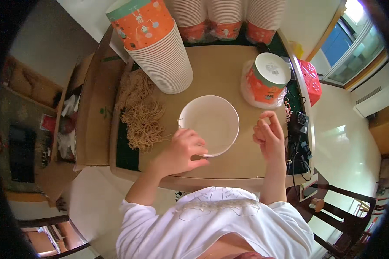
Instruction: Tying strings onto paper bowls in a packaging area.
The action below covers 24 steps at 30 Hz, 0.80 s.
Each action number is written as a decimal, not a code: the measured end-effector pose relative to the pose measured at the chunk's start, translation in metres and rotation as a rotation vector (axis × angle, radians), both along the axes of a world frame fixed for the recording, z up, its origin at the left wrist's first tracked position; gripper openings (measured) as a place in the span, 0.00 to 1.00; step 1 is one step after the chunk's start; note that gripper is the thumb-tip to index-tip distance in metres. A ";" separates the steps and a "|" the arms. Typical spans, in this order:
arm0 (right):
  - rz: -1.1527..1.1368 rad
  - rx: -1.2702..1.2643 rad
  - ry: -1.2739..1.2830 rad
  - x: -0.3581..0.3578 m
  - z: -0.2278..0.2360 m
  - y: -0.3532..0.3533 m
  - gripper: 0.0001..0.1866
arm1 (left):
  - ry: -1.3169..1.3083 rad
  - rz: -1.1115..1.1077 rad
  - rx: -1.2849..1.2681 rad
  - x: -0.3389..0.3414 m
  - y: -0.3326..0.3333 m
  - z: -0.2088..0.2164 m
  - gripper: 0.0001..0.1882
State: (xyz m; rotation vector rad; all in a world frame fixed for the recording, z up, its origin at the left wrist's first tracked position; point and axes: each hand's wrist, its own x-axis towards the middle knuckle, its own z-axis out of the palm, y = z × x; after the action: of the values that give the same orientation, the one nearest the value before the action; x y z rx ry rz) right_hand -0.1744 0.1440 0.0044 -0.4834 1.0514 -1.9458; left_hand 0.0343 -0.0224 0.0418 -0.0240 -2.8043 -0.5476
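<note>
Head view: round, wide-mouthed bowl (209, 125), plain off-white inside

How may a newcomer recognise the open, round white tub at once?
Start at the large tan-topped table. Near its front edge, the round white tub has the person's left hand at its rim. Unlike the orange-patterned tubs farther back, it shows its plain white inside.

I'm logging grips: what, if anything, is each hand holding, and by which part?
Left hand: at the rim of the white bowl, grip unclear. Right hand: nothing visibly held.
</note>
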 end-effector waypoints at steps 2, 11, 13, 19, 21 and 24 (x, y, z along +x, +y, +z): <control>0.020 -0.017 0.000 0.007 0.000 -0.003 0.07 | 0.099 0.000 0.061 -0.003 -0.001 0.007 0.04; 0.158 -0.117 0.073 0.033 0.017 -0.005 0.07 | 0.181 0.110 0.720 -0.068 0.034 -0.017 0.09; 0.140 -0.092 0.054 0.035 0.022 0.000 0.06 | 0.052 0.077 0.835 -0.064 0.033 -0.022 0.09; 0.075 0.113 0.317 0.030 0.016 0.006 0.06 | -0.082 0.077 1.136 -0.055 0.031 -0.032 0.11; 0.093 0.113 0.299 0.030 0.012 0.005 0.06 | -0.027 0.077 1.109 -0.056 0.033 -0.033 0.11; 0.091 0.047 0.266 0.032 0.010 0.003 0.06 | 0.163 0.200 1.118 -0.062 0.038 -0.029 0.12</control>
State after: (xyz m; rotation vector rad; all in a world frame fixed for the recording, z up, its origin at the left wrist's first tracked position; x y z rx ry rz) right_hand -0.1421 0.1471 0.0145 -0.7665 1.2166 -1.8059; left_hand -0.0280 0.0152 0.0127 0.4019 -1.9548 -1.8269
